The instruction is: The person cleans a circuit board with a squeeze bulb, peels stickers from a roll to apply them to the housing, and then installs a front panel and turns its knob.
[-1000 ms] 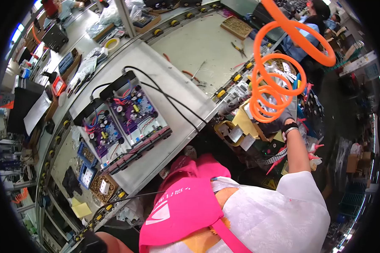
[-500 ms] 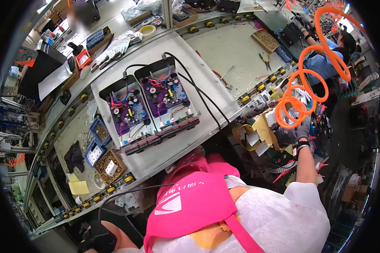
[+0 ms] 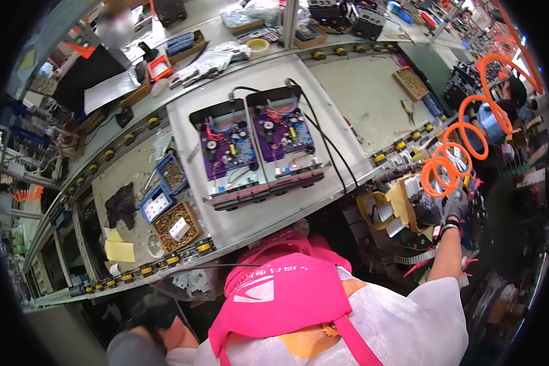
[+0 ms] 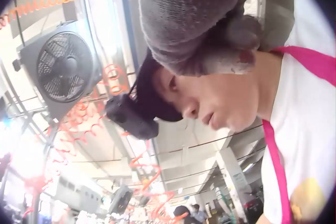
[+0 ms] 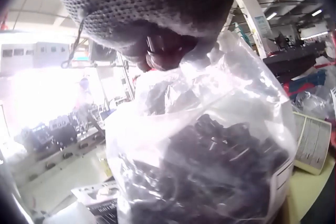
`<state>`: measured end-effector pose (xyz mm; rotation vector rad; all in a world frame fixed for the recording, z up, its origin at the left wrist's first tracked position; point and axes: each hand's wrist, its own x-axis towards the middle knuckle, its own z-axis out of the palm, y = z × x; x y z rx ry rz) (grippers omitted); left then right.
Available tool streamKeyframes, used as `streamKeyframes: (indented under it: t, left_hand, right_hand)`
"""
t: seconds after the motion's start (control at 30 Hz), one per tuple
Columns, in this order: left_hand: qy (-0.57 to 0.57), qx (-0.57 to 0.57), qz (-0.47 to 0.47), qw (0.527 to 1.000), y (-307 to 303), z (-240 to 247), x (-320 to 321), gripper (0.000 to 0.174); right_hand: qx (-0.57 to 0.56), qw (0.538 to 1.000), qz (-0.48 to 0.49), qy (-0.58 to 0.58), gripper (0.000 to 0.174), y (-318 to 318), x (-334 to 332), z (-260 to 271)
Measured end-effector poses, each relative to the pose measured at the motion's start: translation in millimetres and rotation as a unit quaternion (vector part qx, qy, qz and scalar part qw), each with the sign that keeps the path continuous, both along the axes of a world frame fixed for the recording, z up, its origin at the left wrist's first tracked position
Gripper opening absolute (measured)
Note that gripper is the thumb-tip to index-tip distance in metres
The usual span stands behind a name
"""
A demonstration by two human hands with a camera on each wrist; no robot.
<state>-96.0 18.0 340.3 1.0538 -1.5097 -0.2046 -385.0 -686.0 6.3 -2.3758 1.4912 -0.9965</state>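
My right hand, in a dark glove, is over the crowded boxes at the right. In the right wrist view the gloved hand has curled fingers around a small shiny dark part, directly above a clear plastic bag of black pieces. The left hand is low at the left beside my body, away from the bench. Seen from the left wrist, that gloved hand has loosely bent fingers, with nothing visible in them. Two open devices with purple circuit boards stand side by side on a pale board.
Black cables trail from the devices over the board's right edge. Left of it are blue trays, a box of screws and a black cloth. Coiled orange hose hangs near the right hand. Pliers lie beyond.
The head view has turned, shifting the devices and bench rightward in the picture. More of the left hand and forearm shows at the lower left. The right hand stays among the boxes.
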Motion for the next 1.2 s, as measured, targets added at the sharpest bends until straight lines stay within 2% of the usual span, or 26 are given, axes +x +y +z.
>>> streamKeyframes:
  t: [0.03,0.07,0.1,0.13,0.17,0.27,0.3,0.33,0.37,0.4,0.43,0.47,0.53,0.57,0.6,0.63,0.67,0.7,0.77,0.87,0.9,0.97,1.07,1.1,1.13,1.2]
  left_hand:
    - [0.055,-0.083,-0.076,0.992,-3.4,-28.7,16.1,0.005]
    - [0.219,-0.013,0.000,0.976,8.5,-56.1,8.5,0.008]
    - [0.400,0.028,0.063,0.914,20.4,-83.5,1.0,0.019]
    - [0.484,0.040,0.108,0.868,10.4,-102.1,6.0,0.017]
    - [0.566,0.041,0.151,0.810,0.4,-120.8,11.1,0.019]
    - [0.785,0.057,0.061,0.614,-17.1,-209.2,21.5,0.033]
    - [0.816,0.078,0.036,0.572,-22.1,-239.8,19.1,0.034]
    - [0.844,0.097,0.010,0.528,-28.1,-258.7,15.9,0.035]
    - [0.859,0.111,0.001,0.500,-36.4,-261.0,15.7,0.035]
    - [0.872,0.128,-0.009,0.472,-45.1,-261.4,18.5,0.036]
    - [0.884,0.146,-0.019,0.443,-51.8,-261.8,21.3,0.037]
    - [0.884,0.167,-0.014,0.436,-57.3,-262.8,22.6,0.037]
    - [0.881,0.209,-0.007,0.424,-66.0,-267.6,25.6,0.037]
    - [0.880,0.141,-0.142,0.430,-64.6,-294.2,25.1,0.040]
    - [0.664,0.247,0.021,0.705,-60.6,-285.9,26.4,0.040]
    - [0.342,0.308,0.178,0.870,-55.4,-270.8,27.2,0.041]
    - [0.160,0.317,0.234,0.905,-52.3,-264.5,28.9,0.038]
    - [-0.022,0.307,0.310,0.899,-49.2,-258.3,30.4,0.036]
    - [0.011,0.296,0.318,0.901,-42.9,-257.4,27.6,0.027]
    - [0.234,0.290,0.206,0.905,-47.4,-305.0,29.8,0.026]
    - [0.472,0.170,0.089,0.860,-49.8,-327.9,26.3,0.026]
    - [0.354,0.299,0.142,0.875,-46.3,-278.8,33.3,0.024]
    - [0.667,0.186,0.012,0.721,-50.1,-286.2,37.5,0.021]
    - [0.751,0.139,-0.049,0.644,-58.3,-325.3,35.0,0.020]
    - [0.823,0.094,-0.100,0.550,-66.5,-363.9,32.7,0.019]
    - [0.776,0.144,-0.082,0.609,-83.0,-383.8,29.0,0.017]
  right_hand:
    - [0.018,0.991,-0.022,-0.127,0.026,3.7,4.7,-1.2]
    - [0.020,0.982,-0.053,-0.180,0.031,3.5,4.8,0.7]
    - [0.008,0.978,-0.086,-0.189,0.032,12.9,3.7,7.6]
    - [-0.005,0.973,-0.119,-0.198,0.033,30.0,7.1,23.5]
    - [0.050,0.943,-0.117,-0.307,0.033,67.4,22.1,43.8]
    - [0.199,0.839,0.003,-0.506,0.033,127.8,25.1,27.2]
    - [0.176,0.894,-0.027,-0.412,0.030,180.0,55.2,36.6]
    - [0.242,0.899,0.020,-0.365,0.029,242.2,81.4,51.7]
    - [0.227,0.907,0.132,-0.329,0.023,261.6,89.7,18.2]
    - [0.276,0.895,0.160,-0.313,0.019,319.9,126.4,33.5]
    - [0.180,0.904,0.312,-0.232,0.018,369.0,161.0,37.6]
    - [0.034,0.885,0.452,-0.111,0.020,413.1,195.5,78.2]
    - [0.070,0.805,0.584,-0.084,0.021,472.9,232.8,92.4]
    - [0.088,0.760,0.638,-0.088,0.021,496.9,251.8,92.2]
    - [0.105,0.713,0.688,-0.092,0.021,514.3,265.5,91.3]
    - [0.097,0.717,0.682,-0.104,0.021,523.7,272.1,93.2]
    - [0.090,0.720,0.678,-0.115,0.022,531.0,277.8,94.8]
    - [0.084,0.723,0.675,-0.125,0.024,535.1,281.1,95.4]
    - [0.111,0.730,0.662,-0.127,0.023,541.1,280.3,93.5]
    - [0.160,0.746,0.633,-0.130,0.023,547.6,279.5,91.5]
    - [0.177,0.752,0.622,-0.133,0.024,548.6,280.1,91.2]
    - [0.213,0.762,0.595,-0.141,0.026,548.2,279.6,90.5]
    - [0.394,0.712,0.509,-0.281,0.030,552.9,280.5,78.8]
    - [0.465,0.661,0.481,-0.340,0.034,556.5,281.9,88.9]
    - [0.426,0.685,0.495,-0.324,0.034,552.1,282.1,88.2]
    - [0.343,0.726,0.523,-0.285,0.034,536.4,282.4,87.4]
